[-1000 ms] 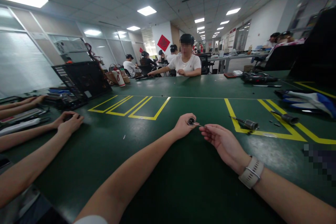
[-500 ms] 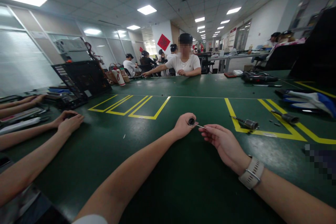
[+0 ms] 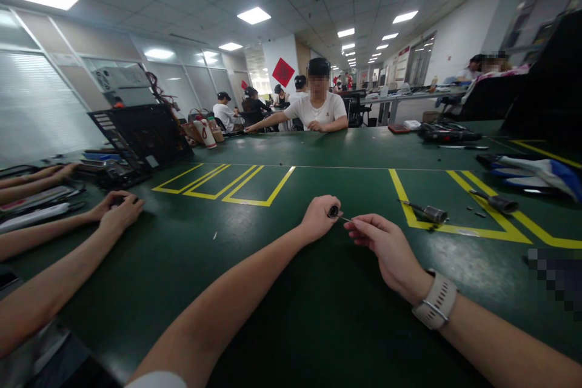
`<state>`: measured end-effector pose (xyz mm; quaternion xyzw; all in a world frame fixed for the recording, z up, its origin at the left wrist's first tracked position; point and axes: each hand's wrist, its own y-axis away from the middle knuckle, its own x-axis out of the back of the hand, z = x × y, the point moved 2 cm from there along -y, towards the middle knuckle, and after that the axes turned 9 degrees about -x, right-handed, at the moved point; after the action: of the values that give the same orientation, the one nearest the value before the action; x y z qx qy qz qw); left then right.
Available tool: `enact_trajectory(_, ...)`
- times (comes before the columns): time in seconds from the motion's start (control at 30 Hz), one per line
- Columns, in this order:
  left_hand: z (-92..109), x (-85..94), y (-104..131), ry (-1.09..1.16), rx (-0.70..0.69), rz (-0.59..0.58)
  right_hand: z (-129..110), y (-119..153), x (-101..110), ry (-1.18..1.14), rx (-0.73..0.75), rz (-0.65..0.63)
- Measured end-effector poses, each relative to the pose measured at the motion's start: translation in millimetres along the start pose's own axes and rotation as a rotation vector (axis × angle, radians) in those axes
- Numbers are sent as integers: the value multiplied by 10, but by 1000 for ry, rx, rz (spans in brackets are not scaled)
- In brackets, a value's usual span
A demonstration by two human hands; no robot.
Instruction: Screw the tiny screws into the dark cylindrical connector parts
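My left hand [image 3: 317, 218] is closed around a dark, hollow cylindrical metal part [image 3: 333, 211], its round open end facing me. Most of that part is hidden in the palm. Between thumb and fingertips, my right hand [image 3: 379, 239] pinches a thin metal rod [image 3: 345, 219]. The rod's far end is at the cylinder's opening; whether it goes inside is too small to tell. Both hands are a little above the green table [image 3: 291, 291]. To the right lie a metal cylinder with a thin shaft [image 3: 434, 213] and another like it [image 3: 502, 204], with small dark pieces [image 3: 475, 211] between them.
Yellow tape [image 3: 248, 202] marks outlines on the table. Blue-and-white gloves [image 3: 536, 176] and a black tool case [image 3: 448, 133] are on the right. At left rest a co-worker's hands [image 3: 120, 209], near a black machine panel [image 3: 145, 136]. Another person [image 3: 318, 110] sits opposite.
The cylindrical part has tilted and shifted very slightly in my left hand. My right hand has moved only a little, still pinching the rod.
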<state>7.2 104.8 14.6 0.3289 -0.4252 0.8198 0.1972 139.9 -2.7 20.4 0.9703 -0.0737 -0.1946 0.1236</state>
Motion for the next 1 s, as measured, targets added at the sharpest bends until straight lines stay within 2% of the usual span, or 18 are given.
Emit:
enact_trajectory(0.23, -43, -8, -3, 59, 17, 29, -1, -51, 23, -99, -64, -63)
enact_trajectory(0.37, -63, -18, 1, 86, 28, 29, -6, -47, 20, -121, -61, -59)
enact_trajectory(0.73, 26, 20, -2, -17, 54, 12, -13, 12, 6, 23, 46, 5)
enact_trajectory(1.0, 31, 18, -1, -20, 45, -19, -15, -14, 37, 195, 196, 21)
